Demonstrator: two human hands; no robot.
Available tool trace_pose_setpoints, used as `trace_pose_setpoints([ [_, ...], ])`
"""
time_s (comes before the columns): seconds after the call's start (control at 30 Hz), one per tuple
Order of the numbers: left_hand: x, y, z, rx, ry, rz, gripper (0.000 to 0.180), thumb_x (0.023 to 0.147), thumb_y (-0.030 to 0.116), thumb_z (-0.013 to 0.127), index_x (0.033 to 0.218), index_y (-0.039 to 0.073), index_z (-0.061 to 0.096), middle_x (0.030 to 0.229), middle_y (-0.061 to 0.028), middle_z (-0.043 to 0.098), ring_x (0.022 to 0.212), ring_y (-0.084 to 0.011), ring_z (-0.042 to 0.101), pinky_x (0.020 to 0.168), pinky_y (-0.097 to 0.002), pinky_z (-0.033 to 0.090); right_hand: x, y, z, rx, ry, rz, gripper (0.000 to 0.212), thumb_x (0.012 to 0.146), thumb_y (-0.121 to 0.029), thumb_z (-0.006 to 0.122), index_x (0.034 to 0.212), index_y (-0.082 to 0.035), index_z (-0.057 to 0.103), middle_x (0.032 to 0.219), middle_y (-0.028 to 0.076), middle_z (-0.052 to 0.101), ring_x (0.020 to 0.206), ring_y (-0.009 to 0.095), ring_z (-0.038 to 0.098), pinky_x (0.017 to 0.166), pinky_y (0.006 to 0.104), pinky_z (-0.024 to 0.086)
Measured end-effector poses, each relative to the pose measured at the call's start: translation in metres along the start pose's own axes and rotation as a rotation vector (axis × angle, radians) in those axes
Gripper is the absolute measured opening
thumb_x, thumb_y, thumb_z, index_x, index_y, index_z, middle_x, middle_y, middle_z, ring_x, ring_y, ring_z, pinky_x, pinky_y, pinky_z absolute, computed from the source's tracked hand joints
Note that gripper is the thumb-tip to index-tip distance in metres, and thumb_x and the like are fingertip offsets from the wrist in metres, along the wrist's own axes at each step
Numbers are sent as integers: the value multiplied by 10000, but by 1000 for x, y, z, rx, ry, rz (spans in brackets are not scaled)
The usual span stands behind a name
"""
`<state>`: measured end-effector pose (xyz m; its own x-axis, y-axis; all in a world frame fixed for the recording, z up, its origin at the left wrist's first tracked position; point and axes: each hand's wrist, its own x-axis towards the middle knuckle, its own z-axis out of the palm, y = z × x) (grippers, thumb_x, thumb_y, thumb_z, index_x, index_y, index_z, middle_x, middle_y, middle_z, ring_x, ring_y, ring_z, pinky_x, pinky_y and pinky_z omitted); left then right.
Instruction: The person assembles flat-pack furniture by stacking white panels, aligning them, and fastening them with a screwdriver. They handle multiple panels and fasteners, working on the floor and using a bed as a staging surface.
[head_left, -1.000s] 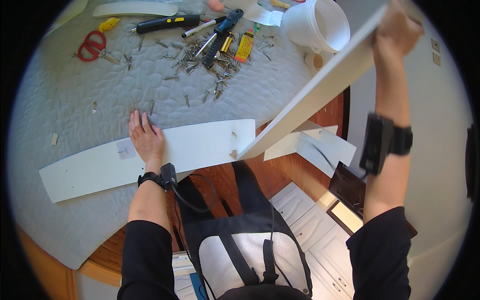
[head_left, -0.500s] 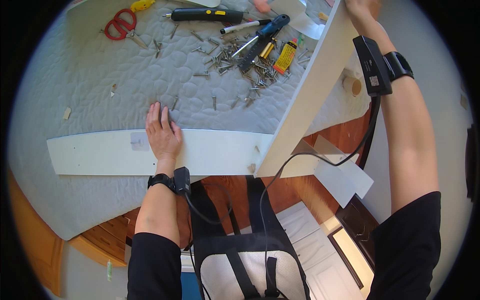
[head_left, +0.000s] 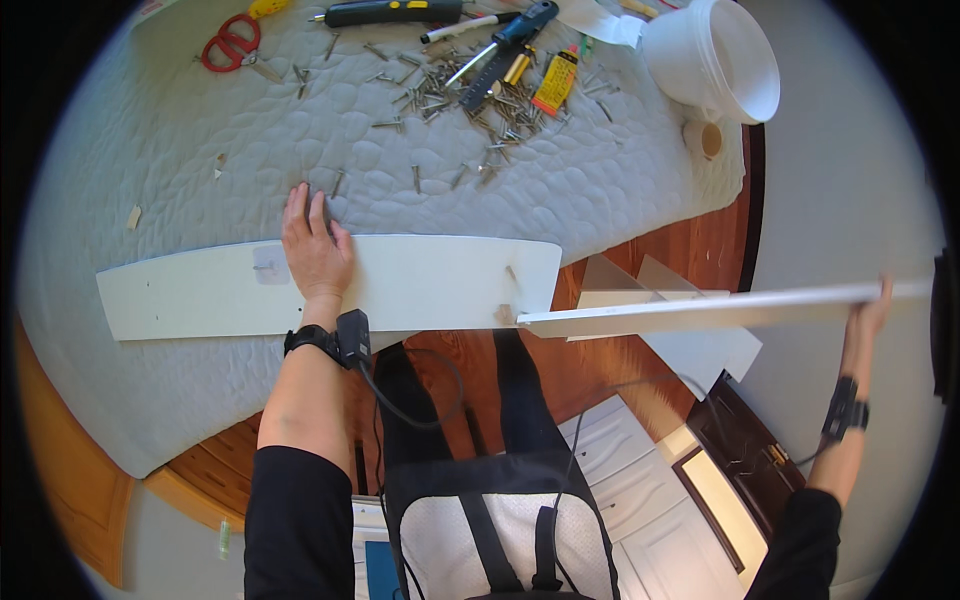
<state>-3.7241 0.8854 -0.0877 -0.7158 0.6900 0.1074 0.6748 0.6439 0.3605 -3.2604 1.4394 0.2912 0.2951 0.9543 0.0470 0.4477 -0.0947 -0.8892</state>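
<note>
White board [head_left: 440, 282] beneath spread left hand [head_left: 318, 258]; second board [head_left: 680, 314] clasped in right hand [head_left: 868, 312].

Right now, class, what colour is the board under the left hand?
The board under the left hand is white; it shows best in the head view.

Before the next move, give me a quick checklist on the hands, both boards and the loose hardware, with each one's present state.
1. Left hand on flat white board: ok, resting across it.
2. Right hand on second white board: ok, gripping it toward the far right.
3. Flat white board fully supported: not ok, its right end overhangs the quilted surface.
4. Boards touching at the corner: cannot tell from this view.
5. Loose screws away from left fingertips: not ok, one lies close by.
6. Scissors away from hands: ok.
</note>
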Motion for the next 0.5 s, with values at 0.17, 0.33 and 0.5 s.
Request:
trace_pose_setpoints([
  [0.17,-5,-2,6,32,14,17,475,782,107,545,1250,91,467,1384,-107,402,1287,-302,380,1038,-411,328,-124,81,-262,-89,516,109,406,855,-344,530,1087,-12,548,1085,103,563,1033,249,516,947,397,400],
  [0.33,-8,-10,11,81,35,114,475,796,95,541,1264,97,464,1386,-109,404,1272,-310,392,1032,-414,334,-203,58,-354,-66,824,-41,606,786,-360,602,1223,45,489,1235,167,522,1068,320,531,973,431,415],
  [0.5,-9,13,1,344,154,133,417,872,159,548,1257,21,465,1389,-157,404,1263,-320,403,1038,-425,331,-172,14,-350,52,623,-282,459,809,-354,638,1049,19,518,1020,125,528,926,262,536,830,417,463],
])
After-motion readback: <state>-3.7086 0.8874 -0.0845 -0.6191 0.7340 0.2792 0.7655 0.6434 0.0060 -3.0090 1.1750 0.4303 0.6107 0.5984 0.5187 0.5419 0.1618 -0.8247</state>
